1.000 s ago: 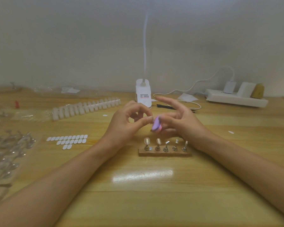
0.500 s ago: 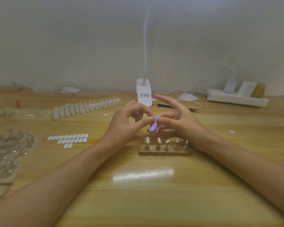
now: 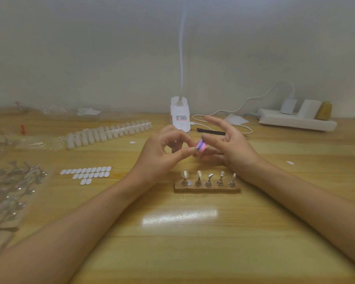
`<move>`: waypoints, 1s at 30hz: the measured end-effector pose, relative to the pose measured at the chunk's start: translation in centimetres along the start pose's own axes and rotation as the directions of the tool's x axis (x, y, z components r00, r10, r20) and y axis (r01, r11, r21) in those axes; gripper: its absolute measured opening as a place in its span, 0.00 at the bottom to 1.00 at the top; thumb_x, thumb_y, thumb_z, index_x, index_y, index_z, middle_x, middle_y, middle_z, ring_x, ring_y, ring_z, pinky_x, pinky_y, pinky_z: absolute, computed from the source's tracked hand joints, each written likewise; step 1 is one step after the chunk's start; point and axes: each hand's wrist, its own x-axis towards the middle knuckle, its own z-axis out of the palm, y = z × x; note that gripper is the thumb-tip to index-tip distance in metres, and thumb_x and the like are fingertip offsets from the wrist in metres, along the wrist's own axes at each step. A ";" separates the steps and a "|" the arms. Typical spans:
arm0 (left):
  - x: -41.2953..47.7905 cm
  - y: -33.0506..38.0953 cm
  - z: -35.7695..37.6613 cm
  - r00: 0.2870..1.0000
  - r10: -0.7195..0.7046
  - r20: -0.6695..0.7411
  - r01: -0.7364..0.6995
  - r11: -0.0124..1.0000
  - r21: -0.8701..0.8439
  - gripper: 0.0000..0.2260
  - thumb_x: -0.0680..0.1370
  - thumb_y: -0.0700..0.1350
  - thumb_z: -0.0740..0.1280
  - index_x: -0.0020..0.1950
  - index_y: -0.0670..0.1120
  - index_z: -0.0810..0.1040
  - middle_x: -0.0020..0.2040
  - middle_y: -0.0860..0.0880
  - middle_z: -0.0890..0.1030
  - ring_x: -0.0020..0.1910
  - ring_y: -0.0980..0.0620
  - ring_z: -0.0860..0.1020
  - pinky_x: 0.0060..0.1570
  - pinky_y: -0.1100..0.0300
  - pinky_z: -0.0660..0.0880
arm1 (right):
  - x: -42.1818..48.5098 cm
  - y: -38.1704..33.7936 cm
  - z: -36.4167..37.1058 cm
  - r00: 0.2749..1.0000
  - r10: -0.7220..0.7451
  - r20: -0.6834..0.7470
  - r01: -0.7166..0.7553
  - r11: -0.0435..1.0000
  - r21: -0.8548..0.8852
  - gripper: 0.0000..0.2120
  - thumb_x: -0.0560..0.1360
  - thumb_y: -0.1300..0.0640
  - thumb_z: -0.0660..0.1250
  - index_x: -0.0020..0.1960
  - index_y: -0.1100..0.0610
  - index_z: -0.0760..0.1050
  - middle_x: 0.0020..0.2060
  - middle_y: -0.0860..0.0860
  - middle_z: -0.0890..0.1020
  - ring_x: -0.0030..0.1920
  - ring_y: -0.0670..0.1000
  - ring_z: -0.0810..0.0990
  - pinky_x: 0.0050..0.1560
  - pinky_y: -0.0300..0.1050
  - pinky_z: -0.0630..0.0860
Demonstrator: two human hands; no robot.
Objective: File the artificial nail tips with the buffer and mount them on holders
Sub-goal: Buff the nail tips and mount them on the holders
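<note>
A plain pale wall (image 3: 90,48) fills the upper half of the frame. Below it, a glossy yellow wooden table (image 3: 193,253) spans the full width, with a patch of glare low in the centre.

A white power strip (image 3: 295,121) with plugs in it sits at the upper right, against the wall. A white clamp lamp (image 3: 180,117) stands at centre back, its neck rising out of the frame. Clear bags of metal holders (image 3: 10,187) lie along the left edge. A long strip of nail tips (image 3: 109,133) runs left of centre, with white oval tabs (image 3: 88,173) below it.

In mid-frame the left hand (image 3: 162,154) is curled, its thumb and forefinger meeting. Whether they pinch a tip is too small to tell. The right hand (image 3: 232,148) pinches the purple-pink buffer (image 3: 200,146) with its forefinger raised.

Just below the hands, a wooden block (image 3: 207,189) carries five small upright holders (image 3: 208,180).
</note>
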 end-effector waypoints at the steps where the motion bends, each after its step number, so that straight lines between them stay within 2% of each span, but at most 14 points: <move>1: 0.0 0.0 0.0 1.000 -0.013 -0.014 0.012 1.000 -0.018 0.03 0.74 0.41 0.74 0.42 0.45 0.82 0.38 0.56 0.72 0.37 0.56 0.71 0.41 0.75 0.67 | 0.0 -0.1 -0.1 1.000 0.001 -0.006 -0.001 1.000 0.003 0.37 0.70 0.52 0.73 0.75 0.49 0.64 0.44 0.60 0.86 0.44 0.58 0.87 0.42 0.45 0.83; 5: 0.1 0.0 -0.1 1.000 0.026 -0.018 -0.025 0.999 0.021 0.03 0.74 0.41 0.74 0.42 0.43 0.81 0.38 0.53 0.72 0.36 0.58 0.71 0.39 0.74 0.67 | -0.5 0.0 0.4 0.990 -0.012 0.141 0.022 0.998 -0.064 0.34 0.71 0.53 0.73 0.74 0.45 0.65 0.45 0.59 0.87 0.42 0.58 0.87 0.39 0.45 0.82; 8: 0.0 0.2 0.1 0.993 0.070 0.096 -0.075 0.996 0.043 0.02 0.74 0.40 0.74 0.43 0.43 0.83 0.40 0.46 0.73 0.36 0.59 0.71 0.39 0.72 0.66 | -0.2 0.0 0.0 0.998 -0.036 -0.052 0.036 0.999 -0.010 0.32 0.70 0.53 0.72 0.73 0.51 0.67 0.45 0.58 0.87 0.42 0.57 0.87 0.42 0.46 0.83; 10: 0.0 0.3 0.1 0.996 0.046 0.076 -0.048 0.998 0.028 0.02 0.74 0.41 0.74 0.42 0.45 0.83 0.41 0.46 0.74 0.36 0.59 0.71 0.39 0.73 0.67 | -0.2 -0.3 -0.7 0.989 -0.079 -0.129 0.075 0.997 -0.031 0.30 0.71 0.53 0.72 0.72 0.53 0.69 0.45 0.57 0.87 0.44 0.56 0.87 0.45 0.44 0.83; 13: 0.4 0.5 -0.8 0.994 -0.082 -0.067 0.077 0.995 -0.068 0.03 0.73 0.46 0.74 0.41 0.49 0.82 0.40 0.49 0.76 0.37 0.59 0.72 0.41 0.72 0.69 | -1.0 -0.8 -1.5 0.985 -0.155 0.078 0.170 0.951 -0.258 0.17 0.77 0.56 0.71 0.65 0.52 0.76 0.45 0.56 0.86 0.49 0.55 0.86 0.51 0.40 0.80; 15: 0.4 0.9 -1.3 0.984 -0.173 -0.050 0.164 0.974 -0.158 0.03 0.72 0.47 0.75 0.40 0.49 0.83 0.37 0.52 0.79 0.34 0.62 0.73 0.37 0.73 0.69 | -1.1 -1.3 -1.7 0.980 -0.065 0.189 0.137 0.905 -0.402 0.11 0.78 0.59 0.70 0.60 0.52 0.80 0.48 0.54 0.86 0.50 0.53 0.86 0.58 0.46 0.79; 16: 0.4 1.1 -1.3 0.979 -0.205 -0.013 0.198 0.961 -0.193 0.03 0.72 0.46 0.74 0.40 0.49 0.83 0.35 0.56 0.79 0.32 0.64 0.72 0.34 0.75 0.68 | -1.1 -1.7 -1.9 0.982 -0.045 0.184 0.130 0.865 -0.484 0.11 0.78 0.60 0.70 0.59 0.52 0.81 0.52 0.51 0.85 0.51 0.51 0.86 0.62 0.51 0.78; 18: 0.4 1.8 -1.0 0.971 -0.231 0.069 0.240 0.947 -0.213 0.04 0.73 0.46 0.74 0.40 0.48 0.83 0.31 0.60 0.77 0.28 0.65 0.72 0.30 0.76 0.66 | -1.5 -2.9 -2.1 0.968 -0.176 0.177 0.249 0.741 -0.623 0.16 0.75 0.57 0.73 0.62 0.52 0.79 0.58 0.46 0.82 0.57 0.47 0.82 0.66 0.52 0.74; 20: 0.4 2.4 -0.6 0.966 -0.221 0.137 0.245 0.951 -0.189 0.04 0.74 0.47 0.74 0.40 0.48 0.83 0.30 0.60 0.78 0.29 0.63 0.72 0.32 0.74 0.68 | -2.5 -4.0 -1.9 0.898 -0.334 0.286 0.439 0.658 -0.612 0.21 0.72 0.56 0.75 0.64 0.55 0.78 0.55 0.47 0.81 0.58 0.49 0.81 0.60 0.46 0.78; 22: 0.5 3.0 -0.4 0.959 -0.211 0.191 0.244 0.955 -0.170 0.04 0.74 0.47 0.74 0.40 0.49 0.84 0.35 0.51 0.82 0.36 0.53 0.75 0.44 0.63 0.73 | -3.5 -4.5 -1.3 0.848 -0.398 0.348 0.528 0.596 -0.605 0.17 0.70 0.59 0.76 0.58 0.57 0.82 0.48 0.50 0.82 0.50 0.51 0.82 0.50 0.43 0.81; 23: 0.5 3.3 -0.4 0.954 -0.205 0.219 0.244 0.955 -0.167 0.05 0.74 0.47 0.74 0.40 0.48 0.84 0.37 0.46 0.81 0.39 0.49 0.73 0.46 0.59 0.71 | -4.0 -4.7 -0.9 0.844 -0.418 0.335 0.532 0.574 -0.623 0.14 0.70 0.61 0.77 0.55 0.58 0.83 0.44 0.49 0.82 0.47 0.50 0.83 0.47 0.43 0.81; 26: 0.5 3.9 -0.5 0.939 -0.202 0.278 0.256 0.951 -0.175 0.06 0.75 0.48 0.72 0.39 0.49 0.83 0.34 0.53 0.78 0.38 0.56 0.71 0.42 0.64 0.67 | -5.0 -4.9 -0.1 0.831 -0.487 0.270 0.526 0.529 -0.666 0.10 0.69 0.64 0.77 0.50 0.58 0.85 0.40 0.48 0.84 0.42 0.45 0.84 0.42 0.39 0.81; 28: 0.5 4.1 -0.4 0.940 -0.191 0.283 0.245 0.955 -0.168 0.06 0.76 0.49 0.72 0.39 0.52 0.82 0.34 0.57 0.79 0.37 0.58 0.72 0.40 0.67 0.68 | -5.5 -5.0 0.1 0.829 -0.510 0.227 0.518 0.550 -0.655 0.08 0.69 0.65 0.77 0.48 0.59 0.85 0.39 0.48 0.84 0.42 0.44 0.84 0.39 0.35 0.79; 30: 0.3 4.2 -0.1 0.949 -0.167 0.269 0.220 0.959 -0.181 0.06 0.74 0.54 0.72 0.43 0.52 0.81 0.40 0.56 0.82 0.41 0.57 0.76 0.44 0.67 0.71 | -5.7 -5.1 0.0 0.837 -0.522 0.167 0.490 0.577 -0.653 0.07 0.70 0.63 0.77 0.47 0.57 0.85 0.40 0.47 0.84 0.43 0.46 0.84 0.38 0.40 0.80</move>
